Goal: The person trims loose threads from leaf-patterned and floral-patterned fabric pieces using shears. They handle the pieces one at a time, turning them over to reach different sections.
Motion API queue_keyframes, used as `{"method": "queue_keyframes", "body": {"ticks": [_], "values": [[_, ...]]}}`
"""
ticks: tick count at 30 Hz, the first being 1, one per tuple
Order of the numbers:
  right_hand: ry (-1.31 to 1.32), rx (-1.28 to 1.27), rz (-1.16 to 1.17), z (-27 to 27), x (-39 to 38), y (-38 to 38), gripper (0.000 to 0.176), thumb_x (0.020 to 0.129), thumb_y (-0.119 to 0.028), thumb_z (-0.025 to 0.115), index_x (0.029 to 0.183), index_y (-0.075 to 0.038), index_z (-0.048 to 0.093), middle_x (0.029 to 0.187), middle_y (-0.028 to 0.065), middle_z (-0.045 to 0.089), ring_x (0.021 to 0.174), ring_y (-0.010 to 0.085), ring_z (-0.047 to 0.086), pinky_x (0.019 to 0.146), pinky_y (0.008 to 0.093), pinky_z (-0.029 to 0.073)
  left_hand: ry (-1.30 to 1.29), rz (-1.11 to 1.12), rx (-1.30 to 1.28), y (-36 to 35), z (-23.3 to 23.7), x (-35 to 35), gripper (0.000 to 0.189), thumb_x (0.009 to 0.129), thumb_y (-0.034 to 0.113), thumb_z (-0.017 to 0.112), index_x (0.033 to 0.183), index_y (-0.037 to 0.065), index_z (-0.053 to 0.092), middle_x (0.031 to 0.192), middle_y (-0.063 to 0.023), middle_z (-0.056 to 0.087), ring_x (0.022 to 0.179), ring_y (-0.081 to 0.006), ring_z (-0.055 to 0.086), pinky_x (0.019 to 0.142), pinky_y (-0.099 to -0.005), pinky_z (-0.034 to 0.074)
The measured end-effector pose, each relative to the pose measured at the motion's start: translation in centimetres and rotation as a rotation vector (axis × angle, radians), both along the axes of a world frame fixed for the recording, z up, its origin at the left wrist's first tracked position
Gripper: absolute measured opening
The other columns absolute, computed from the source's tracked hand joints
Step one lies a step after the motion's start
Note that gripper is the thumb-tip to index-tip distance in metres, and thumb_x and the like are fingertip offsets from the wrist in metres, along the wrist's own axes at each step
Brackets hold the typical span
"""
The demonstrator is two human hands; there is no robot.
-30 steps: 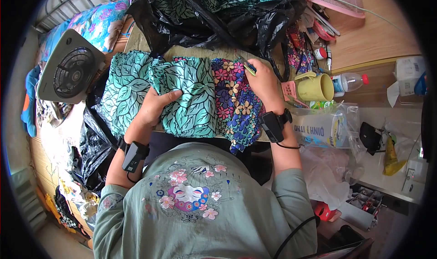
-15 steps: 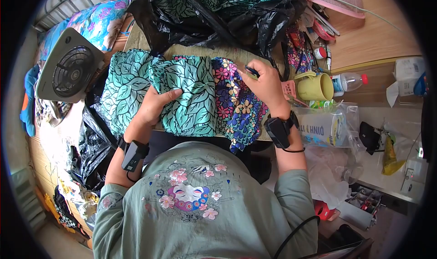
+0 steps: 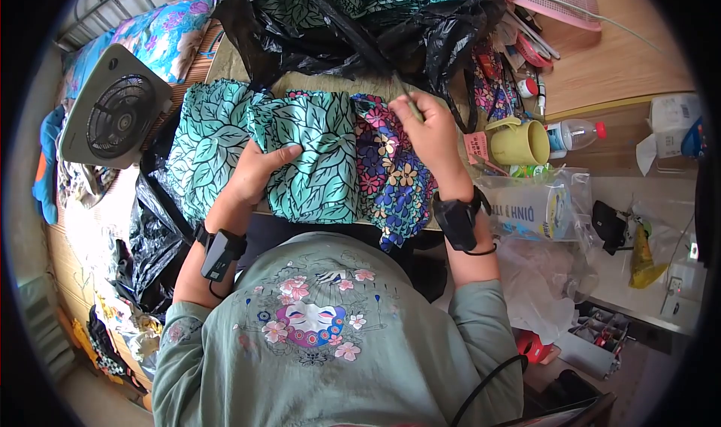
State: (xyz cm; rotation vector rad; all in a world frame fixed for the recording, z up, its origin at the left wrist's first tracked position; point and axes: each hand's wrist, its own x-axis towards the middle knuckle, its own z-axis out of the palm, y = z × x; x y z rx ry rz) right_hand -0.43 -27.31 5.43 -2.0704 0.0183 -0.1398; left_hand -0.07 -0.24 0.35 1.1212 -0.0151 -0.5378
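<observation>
Folded green leaf-print fabric lies in front of me. My left hand grips its left part, thumb on top and the other fingers hidden beneath. To the left is another piece of the same leaf print. Dark floral fabric extends from the right side of the folded piece, its lower end hanging past the table edge. My right hand is closed around a slim, olive-coloured tool, its thin end pointing up and away; its exact kind I cannot make out. That hand is raised above the floral fabric's upper right.
A black plastic bag with more leaf-print fabric sits at the back. At left stands a box fan. A yellow mug, a plastic bottle and a clear printed bag are on the right.
My right hand has shifted slightly left, and the slim tool has turned so its thin end points up and away. My left hand stays on the leaf-print fabric.
</observation>
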Motion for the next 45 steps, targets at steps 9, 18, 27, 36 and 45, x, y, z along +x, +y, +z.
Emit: {"method": "queue_keyframes", "body": {"ticks": [9,18,27,36,45], "values": [[0.111,-0.321,-0.176,-4.0,-0.9,-1.3,0.030,0.078,-0.026,0.072,0.098,-0.004,0.066,0.082,0.0132,0.068,0.074,0.0252,0.063,0.066,0.0334,0.048,0.005,0.000,0.019,-0.1,0.1,0.0,0.039,0.081,0.005,0.064,0.118,-0.001,0.053,0.107,-0.0067,0.063,0.094,-0.0168,0.060,0.087,-0.0310,0.047],[0.056,-0.281,-0.077,-3.8,-1.4,0.2,0.038,0.072,-0.029,0.076,0.096,-0.001,0.065,0.093,0.0142,0.068,0.085,0.0311,0.065,0.075,0.0357,0.050,0.002,-0.013,0.018,0.0,0.0,0.1,0.039,0.080,0.004,0.065,0.117,-0.001,0.054,0.106,-0.0070,0.064,0.094,-0.0171,0.061,0.086,-0.0315,0.048],[-0.341,-0.162,0.038,-3.7,-1.3,0.3,0.026,0.078,-0.020,0.071,0.090,0.001,0.065,0.085,0.0147,0.068,0.077,0.0264,0.066,0.070,0.0329,0.050,-0.022,-0.018,0.043,0.0,0.0,0.1,0.039,0.081,0.008,0.064,0.118,0.000,0.054,0.108,-0.0065,0.063,0.097,-0.0173,0.059,0.088,-0.0314,0.046],[-0.089,0.192,-0.075,-2.7,-1.9,0.8,0.017,0.083,-0.016,0.066,0.082,0.001,0.063,0.065,0.0019,0.063,0.058,0.0073,0.055,0.057,0.0249,0.044,0.003,0.001,0.008,0.0,0.1,0.1,0.037,0.080,0.003,0.065,0.116,-0.001,0.055,0.105,-0.0070,0.064,0.093,-0.0166,0.061,0.086,-0.0308,0.048],[-0.015,0.355,0.056,-3.6,-2.3,0.4,0.032,0.085,-0.014,0.066,0.112,0.000,0.054,0.097,0.0047,0.060,0.084,0.0088,0.055,0.076,0.0243,0.044,-0.006,-0.002,0.000,0.0,-0.1,0.1,0.038,0.081,0.004,0.065,0.117,-0.001,0.054,0.105,-0.0067,0.064,0.093,-0.0165,0.061,0.086,-0.0306,0.047]]}}
